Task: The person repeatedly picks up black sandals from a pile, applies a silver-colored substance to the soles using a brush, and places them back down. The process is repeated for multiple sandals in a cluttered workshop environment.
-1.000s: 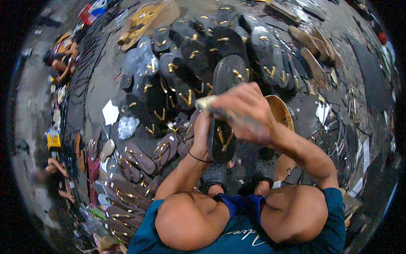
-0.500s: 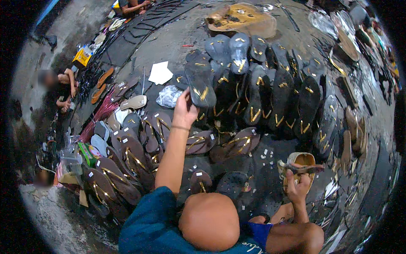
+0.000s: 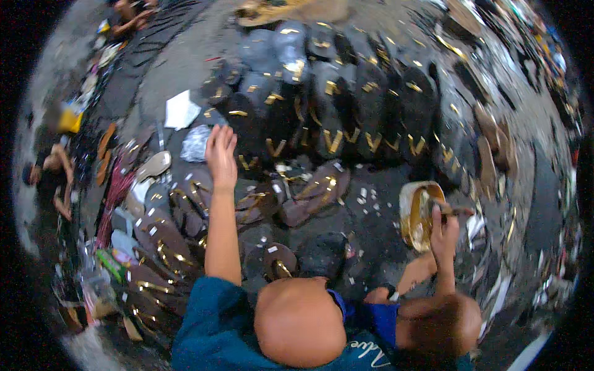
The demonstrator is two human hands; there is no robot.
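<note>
Floor: tub beside right hand

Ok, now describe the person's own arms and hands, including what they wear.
The left hand and right hand are bare, with no gloves. A short, dark teal sleeve covers the left upper arm, leaving the forearm uncovered. The right sleeve cannot be made out. The teal shirt carries white script lettering.

L hand fwd, R hand curled
</note>
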